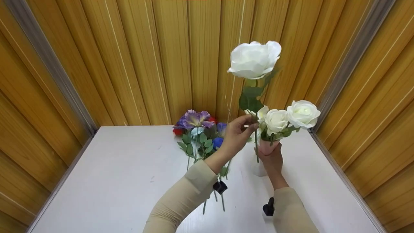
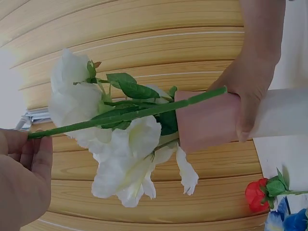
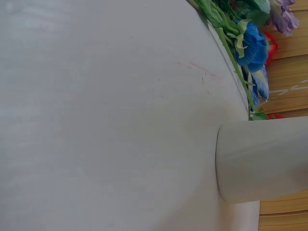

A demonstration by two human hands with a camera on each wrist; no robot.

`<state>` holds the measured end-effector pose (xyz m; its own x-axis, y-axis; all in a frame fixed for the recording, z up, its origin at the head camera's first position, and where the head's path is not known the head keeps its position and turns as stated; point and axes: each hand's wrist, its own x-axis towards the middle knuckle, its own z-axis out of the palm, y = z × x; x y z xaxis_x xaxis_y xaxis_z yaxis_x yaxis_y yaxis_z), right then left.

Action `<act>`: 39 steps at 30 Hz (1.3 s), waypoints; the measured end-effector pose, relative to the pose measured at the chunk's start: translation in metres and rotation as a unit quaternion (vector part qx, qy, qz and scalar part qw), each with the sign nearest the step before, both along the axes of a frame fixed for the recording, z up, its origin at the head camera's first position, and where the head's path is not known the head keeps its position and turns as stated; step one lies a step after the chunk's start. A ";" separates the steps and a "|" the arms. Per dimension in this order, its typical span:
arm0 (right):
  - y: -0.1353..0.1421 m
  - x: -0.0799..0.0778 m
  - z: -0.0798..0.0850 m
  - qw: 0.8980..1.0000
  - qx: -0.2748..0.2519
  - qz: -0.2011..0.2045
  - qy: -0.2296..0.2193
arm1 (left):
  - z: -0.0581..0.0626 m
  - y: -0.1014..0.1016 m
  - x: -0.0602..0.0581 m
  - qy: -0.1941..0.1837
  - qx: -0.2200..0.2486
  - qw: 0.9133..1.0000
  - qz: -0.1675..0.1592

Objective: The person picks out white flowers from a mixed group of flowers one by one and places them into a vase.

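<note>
My left hand [image 1: 237, 134] pinches the green stem of a white rose [image 1: 255, 60] between thumb and fingers. The bloom stands high above the hand, and the stem's cut end points down in front of the vase. My right hand [image 1: 273, 161] grips the vase [image 1: 268, 147], pink at the top and white below, around its middle. White flowers [image 1: 276, 121] with green leaves fill the vase's mouth. In the left wrist view the held stem [image 2: 130, 115] crosses in front of these flowers and the pink rim. The right wrist view shows the vase's white base [image 3: 260, 161] at the tabletop.
Left of the vase, a pile of loose flowers lies on the white table [image 1: 129, 174]: a purple bloom [image 1: 195, 119], a blue rose [image 1: 218, 142], red ones and long stems. Wood-patterned panels [image 1: 171, 64] enclose the back and sides.
</note>
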<state>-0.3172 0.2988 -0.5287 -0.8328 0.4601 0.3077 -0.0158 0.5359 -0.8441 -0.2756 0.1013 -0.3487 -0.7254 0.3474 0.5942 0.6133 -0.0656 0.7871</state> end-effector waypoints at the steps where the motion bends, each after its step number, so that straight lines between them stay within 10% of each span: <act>1: 0.000 0.000 0.000 1.000 0.004 0.000 0.001 | 0.000 0.002 0.001 0.010 0.003 1.000 0.000; 12: -0.004 0.000 0.001 0.999 -0.038 0.026 0.002 | 0.001 0.015 0.001 0.112 0.035 0.992 0.047; 39: 0.001 0.003 0.000 1.000 -0.005 0.013 -0.003 | 0.010 0.022 0.000 0.147 0.053 0.986 0.062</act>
<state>-0.3143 0.2996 -0.5290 -0.8464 0.4412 0.2983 -0.0242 0.5276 -0.8492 -0.2758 0.1228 -0.3387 -0.5494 0.1907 0.8135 0.8226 -0.0478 0.5667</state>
